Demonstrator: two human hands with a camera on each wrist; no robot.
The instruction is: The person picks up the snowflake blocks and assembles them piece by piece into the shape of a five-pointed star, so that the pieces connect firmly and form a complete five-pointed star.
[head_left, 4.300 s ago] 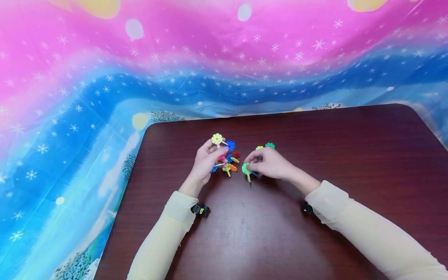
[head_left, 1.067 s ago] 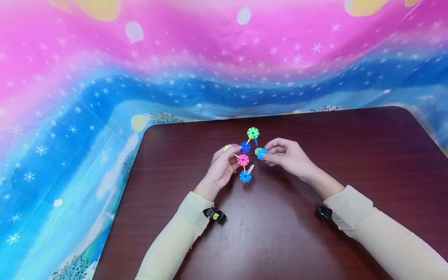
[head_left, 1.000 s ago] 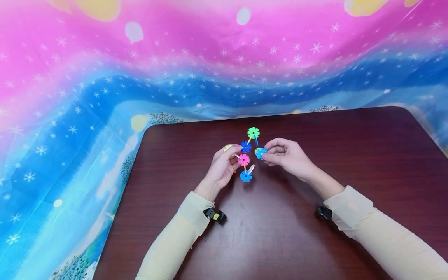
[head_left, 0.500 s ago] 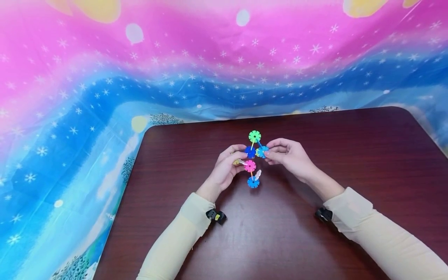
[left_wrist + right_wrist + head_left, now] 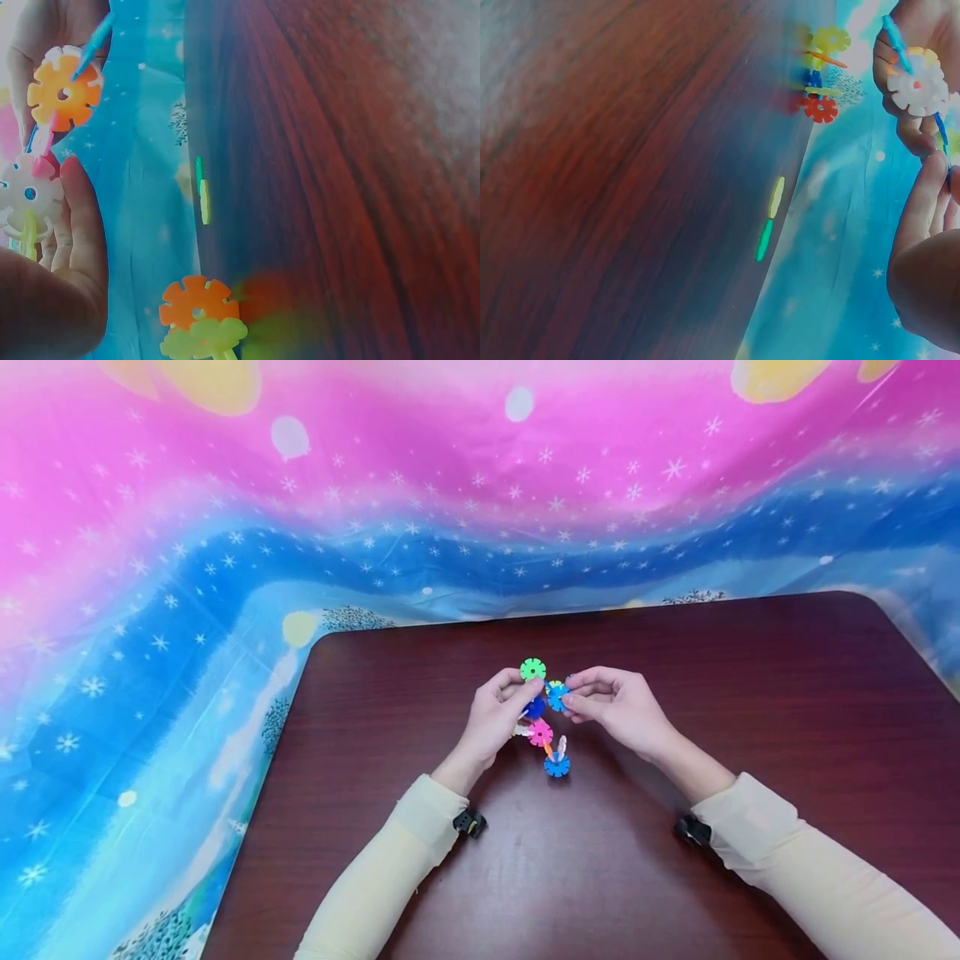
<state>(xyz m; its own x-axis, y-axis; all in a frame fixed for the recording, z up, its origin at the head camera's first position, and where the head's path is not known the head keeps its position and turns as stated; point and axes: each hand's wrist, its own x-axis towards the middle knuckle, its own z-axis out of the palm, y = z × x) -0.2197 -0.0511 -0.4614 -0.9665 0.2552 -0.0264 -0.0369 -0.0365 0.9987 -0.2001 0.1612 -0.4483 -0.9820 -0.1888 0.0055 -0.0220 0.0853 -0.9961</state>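
Notched interlocking discs are joined into a chain between the hands, held off the table. My left hand (image 5: 491, 718) pinches the chain's upper part, its thumb by a green disc (image 5: 532, 669) and a dark blue disc (image 5: 535, 707). Below these hang a pink disc (image 5: 540, 733) and a blue disc (image 5: 557, 766) linked by an orange one, with a pale disc standing up. My right hand (image 5: 626, 706) pinches a light blue disc (image 5: 557, 697) close to the left fingers. Whether that disc is slotted into the chain is hidden by the fingers.
On the brown table (image 5: 750, 693), a joined pair of green and yellow discs (image 5: 202, 191) stands edge-on. An orange disc (image 5: 199, 296) with yellow-green ones shows in the left wrist view. A red disc (image 5: 821, 109) sits among several others in the right wrist view. A patterned cloth (image 5: 450, 485) hangs behind.
Earlier the hands were apart, the right with a green disc piece. That piece then appears on the chain. Since then the left hand has shifted up beside the green disc, and the chain's lower end has swung right.
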